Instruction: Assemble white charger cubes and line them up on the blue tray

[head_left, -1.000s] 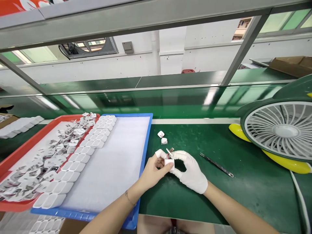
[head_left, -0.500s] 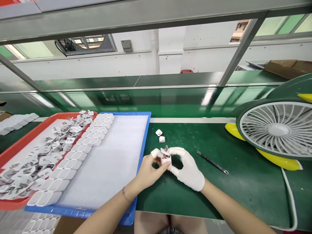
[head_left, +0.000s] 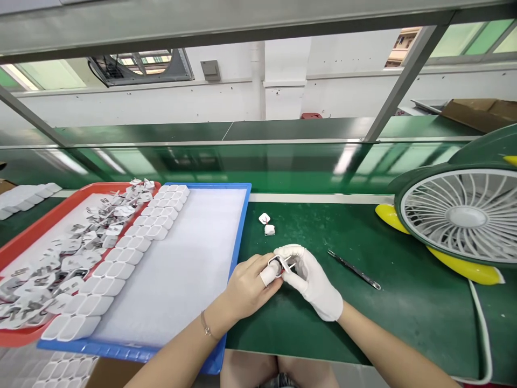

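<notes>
So there's a small white plug part (head_left: pixel 278 265) with metal prongs, pinched right between both hands just above the green table (head_left: pixel 404 302). The left hand (head_left: pixel 248 285) is bare with a white cot on one fingertip and it's clamped on the part from the left; the right hand (head_left: pixel 311 280), in a white glove, grips the same piece from the other side, fingers curled round it. It's too small to tell exactly how the prongs sit.

Just beyond the grip, two more little white pieces (head_left: pixel 266 224) lie on the table, apart from the hands. To the right of the grip there's a pair of tweezers (head_left: pixel 354 269) lying flat, nothing touching it. Further right is a green and yellow fan (head_left: pixel 460 221) with a white grille.

Left of the grip is a blue tray (head_left: pixel 238 242) with white foam and rows of white shells (head_left: pixel 133 253), and past that a red tray (head_left: pixel 24 242) heaped with loose pronged parts.

Behind it all runs a green conveyor belt (head_left: pixel 258 167) under a metal frame, with a white wall at the back.
</notes>
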`<state>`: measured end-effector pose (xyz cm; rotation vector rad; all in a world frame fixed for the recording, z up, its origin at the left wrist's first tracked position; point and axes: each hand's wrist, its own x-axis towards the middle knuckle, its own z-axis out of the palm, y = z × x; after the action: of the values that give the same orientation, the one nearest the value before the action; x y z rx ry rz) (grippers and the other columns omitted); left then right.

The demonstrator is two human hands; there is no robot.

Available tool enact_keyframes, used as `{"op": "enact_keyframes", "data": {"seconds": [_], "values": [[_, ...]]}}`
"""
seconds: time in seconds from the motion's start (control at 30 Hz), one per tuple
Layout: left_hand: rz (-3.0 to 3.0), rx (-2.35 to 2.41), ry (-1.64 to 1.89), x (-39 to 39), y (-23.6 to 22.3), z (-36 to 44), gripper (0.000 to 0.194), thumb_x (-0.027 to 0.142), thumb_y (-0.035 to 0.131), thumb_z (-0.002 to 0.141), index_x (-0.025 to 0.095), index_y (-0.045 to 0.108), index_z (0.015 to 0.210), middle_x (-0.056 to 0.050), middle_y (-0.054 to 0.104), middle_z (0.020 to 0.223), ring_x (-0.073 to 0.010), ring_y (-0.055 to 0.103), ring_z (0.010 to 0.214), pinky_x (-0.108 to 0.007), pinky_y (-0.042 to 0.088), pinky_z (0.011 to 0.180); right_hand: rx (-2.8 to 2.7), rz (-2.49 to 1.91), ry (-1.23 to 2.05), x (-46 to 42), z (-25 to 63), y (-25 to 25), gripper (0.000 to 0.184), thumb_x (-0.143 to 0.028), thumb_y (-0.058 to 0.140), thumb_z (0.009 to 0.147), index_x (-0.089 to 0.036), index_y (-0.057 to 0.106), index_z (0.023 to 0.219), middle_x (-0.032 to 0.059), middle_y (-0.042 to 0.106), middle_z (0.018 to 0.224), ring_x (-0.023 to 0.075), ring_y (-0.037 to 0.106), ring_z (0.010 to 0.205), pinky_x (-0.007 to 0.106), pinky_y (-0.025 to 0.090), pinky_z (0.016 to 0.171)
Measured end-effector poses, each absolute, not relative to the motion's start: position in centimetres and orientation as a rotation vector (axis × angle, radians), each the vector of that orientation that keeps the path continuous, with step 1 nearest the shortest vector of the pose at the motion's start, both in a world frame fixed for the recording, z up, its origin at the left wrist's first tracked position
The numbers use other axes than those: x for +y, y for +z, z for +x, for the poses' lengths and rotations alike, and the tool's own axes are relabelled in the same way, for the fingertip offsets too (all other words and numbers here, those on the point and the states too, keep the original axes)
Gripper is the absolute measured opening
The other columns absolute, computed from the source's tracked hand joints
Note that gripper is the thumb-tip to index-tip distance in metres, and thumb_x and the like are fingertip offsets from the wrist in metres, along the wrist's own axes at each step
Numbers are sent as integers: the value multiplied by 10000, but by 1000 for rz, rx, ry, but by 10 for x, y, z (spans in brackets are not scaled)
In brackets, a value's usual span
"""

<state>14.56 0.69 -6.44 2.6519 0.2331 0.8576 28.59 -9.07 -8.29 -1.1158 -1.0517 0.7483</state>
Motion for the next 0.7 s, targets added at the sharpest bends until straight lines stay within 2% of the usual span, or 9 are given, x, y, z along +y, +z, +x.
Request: {"op": "enact_keyframes", "data": {"seconds": [0.13,0.2,0.37,0.5,0.6,0.7], "values": [[2804,228,685,10,-71,144,180,165,541,851,219,660,974,-139,686,1084,-220,637,798,-332,490,665,-999,-1117,836,-90,287,-85,218,-386,588,870,-229,543,1015,71,595,1022,199,625,860,361,559,757],[2858,225,577,12,-72,144,185,159,507,868,224,672,920,-143,670,1135,-224,636,819,-337,484,667,-965,-1130,837,-91,289,-88,199,-375,595,864,-226,551,988,66,607,991,200,627,847,358,561,742],[2806,261,559,12,-67,146,167,182,513,868,214,670,920,-141,676,1127,-231,636,836,-340,481,678,-933,-1134,853,-93,293,-93,218,-392,565,868,-220,611,993,58,663,904,189,644,728,333,567,636],[2548,349,634,10,-62,147,138,215,580,831,212,656,947,-122,703,1050,-216,639,810,-331,480,696,-886,-1148,848,-91,296,-90,304,-421,591,841,-219,601,1068,81,675,992,226,660,835,369,577,682],[2219,473,735,7,-59,147,165,233,656,778,206,617,936,-92,719,907,-191,643,740,-314,493,696,-814,-1222,776,-87,302,-89,232,-409,612,836,-207,650,944,91,661,1041,230,640,883,380,564,719],[1890,627,766,6,-55,150,364,244,698,747,202,525,1065,-52,714,848,-167,654,704,-285,514,672,-773,-1296,697,-84,308,-91,221,-412,674,789,-193,668,759,77,672,934,209,616,790,366,533,706]]}}
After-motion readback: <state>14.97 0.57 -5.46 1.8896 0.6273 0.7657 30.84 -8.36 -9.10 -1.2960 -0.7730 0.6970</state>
